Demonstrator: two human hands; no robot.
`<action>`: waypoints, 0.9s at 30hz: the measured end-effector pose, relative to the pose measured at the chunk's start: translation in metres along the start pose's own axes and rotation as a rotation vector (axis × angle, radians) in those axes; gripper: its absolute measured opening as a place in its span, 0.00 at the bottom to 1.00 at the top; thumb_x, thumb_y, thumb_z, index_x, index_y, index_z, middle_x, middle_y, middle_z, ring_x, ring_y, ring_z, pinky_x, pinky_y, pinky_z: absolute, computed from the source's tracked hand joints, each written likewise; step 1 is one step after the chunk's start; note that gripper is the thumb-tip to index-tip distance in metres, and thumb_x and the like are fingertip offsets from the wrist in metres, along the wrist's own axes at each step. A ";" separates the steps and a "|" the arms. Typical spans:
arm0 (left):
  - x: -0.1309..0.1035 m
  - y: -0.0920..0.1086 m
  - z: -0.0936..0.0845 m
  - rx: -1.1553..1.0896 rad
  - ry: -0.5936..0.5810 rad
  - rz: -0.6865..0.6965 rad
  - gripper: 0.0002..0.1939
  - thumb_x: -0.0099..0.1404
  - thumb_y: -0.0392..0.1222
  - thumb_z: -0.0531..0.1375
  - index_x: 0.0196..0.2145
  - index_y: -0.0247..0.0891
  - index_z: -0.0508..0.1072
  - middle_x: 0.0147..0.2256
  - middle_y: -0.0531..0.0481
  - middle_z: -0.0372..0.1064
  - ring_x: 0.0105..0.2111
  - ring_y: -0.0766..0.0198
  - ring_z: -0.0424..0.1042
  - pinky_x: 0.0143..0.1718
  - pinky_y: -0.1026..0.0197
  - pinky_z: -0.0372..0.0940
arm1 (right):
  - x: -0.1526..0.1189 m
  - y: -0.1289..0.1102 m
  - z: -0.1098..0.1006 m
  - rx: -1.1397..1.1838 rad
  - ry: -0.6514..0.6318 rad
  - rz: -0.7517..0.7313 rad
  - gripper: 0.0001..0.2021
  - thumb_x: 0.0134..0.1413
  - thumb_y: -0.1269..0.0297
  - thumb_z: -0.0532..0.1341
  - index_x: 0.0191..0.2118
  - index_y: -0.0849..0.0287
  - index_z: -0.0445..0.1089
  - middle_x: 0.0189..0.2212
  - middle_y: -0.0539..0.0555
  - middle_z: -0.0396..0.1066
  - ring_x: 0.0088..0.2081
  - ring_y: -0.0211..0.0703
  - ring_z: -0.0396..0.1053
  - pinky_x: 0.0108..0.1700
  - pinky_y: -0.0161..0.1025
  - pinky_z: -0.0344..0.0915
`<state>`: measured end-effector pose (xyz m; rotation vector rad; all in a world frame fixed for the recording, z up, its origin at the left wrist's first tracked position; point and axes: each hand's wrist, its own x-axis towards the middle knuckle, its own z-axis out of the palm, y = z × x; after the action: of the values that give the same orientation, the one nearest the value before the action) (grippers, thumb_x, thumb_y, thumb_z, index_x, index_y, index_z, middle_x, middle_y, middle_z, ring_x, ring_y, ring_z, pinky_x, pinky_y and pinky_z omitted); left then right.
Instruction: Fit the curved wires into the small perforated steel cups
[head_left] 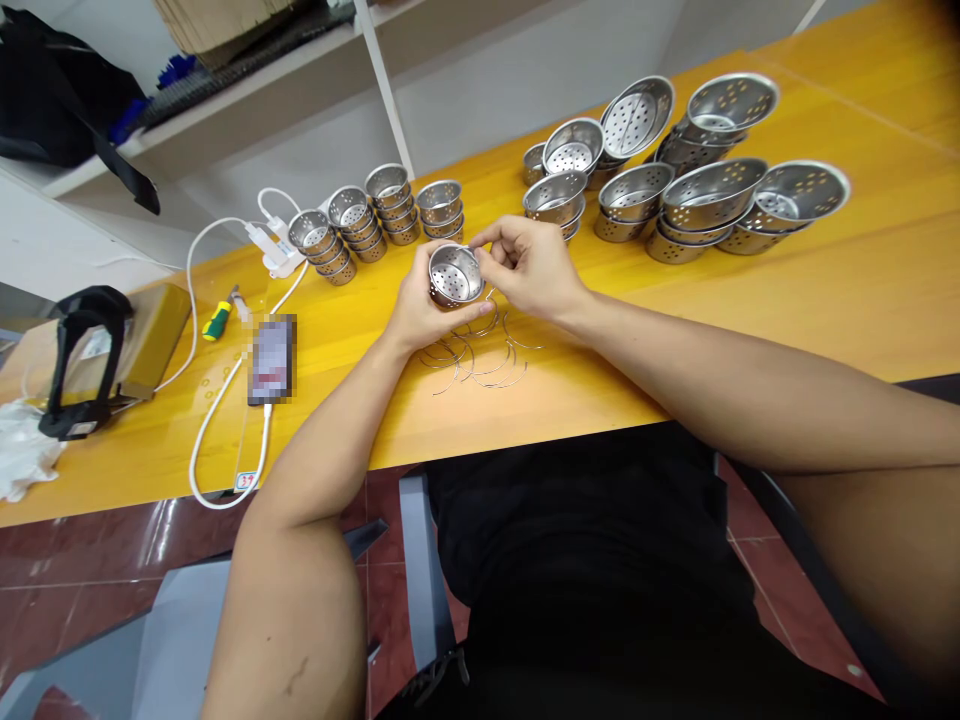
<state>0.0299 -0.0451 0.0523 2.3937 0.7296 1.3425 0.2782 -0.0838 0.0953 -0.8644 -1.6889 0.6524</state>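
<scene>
Gripping the perforated metal cup (456,277) above the tabletop (600,370), the left hand (426,305) curls around its side. The right hand (529,262) pinches thumb and forefinger together at the cup's rim. Thin curved wires (484,355) lie just below; stacked cups (675,195) stand beyond.

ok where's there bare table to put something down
Bare table shows between the phone and left forearm, and between the right-side cups and right forearm. Crowded: around the loose wires, held cup and left-side stacks.
</scene>
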 end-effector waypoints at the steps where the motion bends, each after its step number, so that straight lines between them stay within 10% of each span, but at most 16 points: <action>1: 0.000 0.001 0.000 0.001 0.007 -0.005 0.61 0.62 0.91 0.80 0.77 0.53 0.70 0.63 0.45 0.82 0.63 0.46 0.90 0.73 0.38 0.85 | 0.000 0.000 0.001 0.018 0.000 -0.009 0.20 0.77 0.36 0.79 0.49 0.47 0.85 0.28 0.48 0.68 0.31 0.48 0.66 0.39 0.48 0.71; 12: -0.008 -0.006 -0.008 -0.115 -0.053 -0.099 0.50 0.76 0.89 0.70 0.76 0.51 0.73 0.67 0.41 0.85 0.65 0.45 0.90 0.73 0.39 0.84 | 0.006 -0.025 -0.013 0.457 -0.318 0.005 0.36 0.58 0.23 0.89 0.45 0.52 0.86 0.32 0.51 0.80 0.29 0.41 0.67 0.29 0.41 0.66; 27: -0.008 -0.002 -0.004 -0.006 -0.086 -0.111 0.53 0.77 0.88 0.70 0.79 0.49 0.68 0.70 0.39 0.81 0.73 0.38 0.86 0.82 0.30 0.79 | 0.004 -0.017 -0.004 0.421 -0.213 0.058 0.40 0.46 0.19 0.92 0.37 0.51 0.81 0.29 0.49 0.75 0.31 0.43 0.69 0.31 0.42 0.67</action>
<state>0.0227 -0.0479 0.0475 2.3525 0.8207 1.1892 0.2773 -0.0908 0.1119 -0.5587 -1.6303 1.1250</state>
